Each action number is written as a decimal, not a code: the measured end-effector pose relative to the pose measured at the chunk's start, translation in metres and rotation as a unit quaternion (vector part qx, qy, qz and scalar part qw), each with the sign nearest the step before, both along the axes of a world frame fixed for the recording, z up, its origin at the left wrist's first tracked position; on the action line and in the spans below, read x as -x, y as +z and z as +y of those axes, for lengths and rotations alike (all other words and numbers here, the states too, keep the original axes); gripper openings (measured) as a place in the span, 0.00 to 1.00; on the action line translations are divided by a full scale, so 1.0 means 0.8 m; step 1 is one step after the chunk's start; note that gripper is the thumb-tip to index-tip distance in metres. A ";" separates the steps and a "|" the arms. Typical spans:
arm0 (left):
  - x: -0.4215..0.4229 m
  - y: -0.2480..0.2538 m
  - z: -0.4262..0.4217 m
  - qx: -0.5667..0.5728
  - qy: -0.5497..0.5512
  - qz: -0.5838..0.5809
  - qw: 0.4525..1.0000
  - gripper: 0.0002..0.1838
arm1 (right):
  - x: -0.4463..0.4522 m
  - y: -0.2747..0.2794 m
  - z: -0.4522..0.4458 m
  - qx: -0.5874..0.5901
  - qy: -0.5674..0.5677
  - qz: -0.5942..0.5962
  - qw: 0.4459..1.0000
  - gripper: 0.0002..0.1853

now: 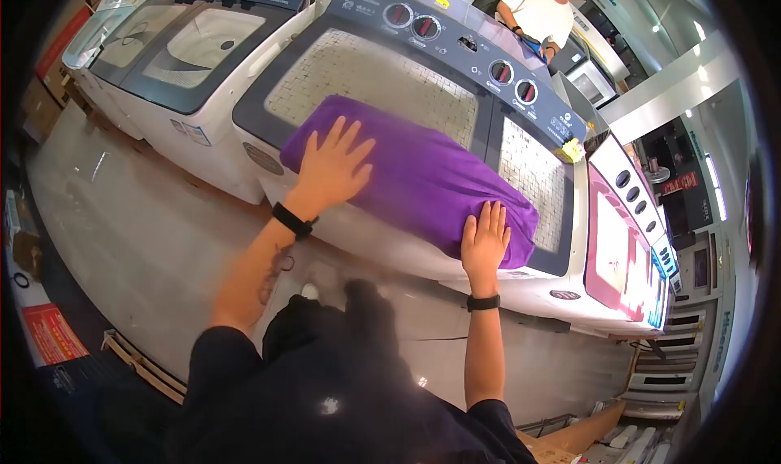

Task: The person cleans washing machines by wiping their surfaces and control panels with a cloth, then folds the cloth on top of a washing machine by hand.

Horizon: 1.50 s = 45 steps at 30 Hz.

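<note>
A purple cloth [415, 175], folded into a long strip, lies across the front part of a twin-tub washing machine's lid [382, 77]. My left hand [335, 167] rests flat on the cloth's left end, fingers spread. On its right end lies my right hand [486, 236], palm down with the fingers stretched out. Neither hand grips the fabric. Some folds show near the right end of the cloth. Behind it, the machine's dark control panel [455, 41] carries several round knobs.
Another washing machine [195, 53] stands to the left and a pink-lidded one [614, 244] to the right. Behind the machines, a person [537, 12] in a white shirt holds a blue object. Cardboard boxes [41, 110] are stacked at the far left.
</note>
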<state>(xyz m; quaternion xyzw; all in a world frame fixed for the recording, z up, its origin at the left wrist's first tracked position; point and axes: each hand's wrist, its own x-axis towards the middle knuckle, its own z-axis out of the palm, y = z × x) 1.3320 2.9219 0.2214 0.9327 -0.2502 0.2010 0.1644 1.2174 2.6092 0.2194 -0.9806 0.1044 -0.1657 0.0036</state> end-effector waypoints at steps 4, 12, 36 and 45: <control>0.019 -0.013 -0.004 -0.009 0.012 -0.020 1.000 0.23 | 0.019 -0.004 -0.017 0.001 0.083 -0.017 0.996 0.28; 0.050 -0.010 0.028 -0.026 -0.080 -0.018 0.996 0.25 | 0.088 0.008 -0.049 0.012 0.096 -0.004 0.995 0.28; 0.032 -0.012 0.081 -0.019 -0.064 -0.052 0.996 0.16 | 0.096 0.000 -0.079 -0.030 -0.044 -0.087 0.995 0.20; 0.056 0.014 0.066 0.056 -0.071 -0.092 0.992 0.12 | 0.115 0.034 -0.069 -0.059 -0.015 -0.121 0.991 0.08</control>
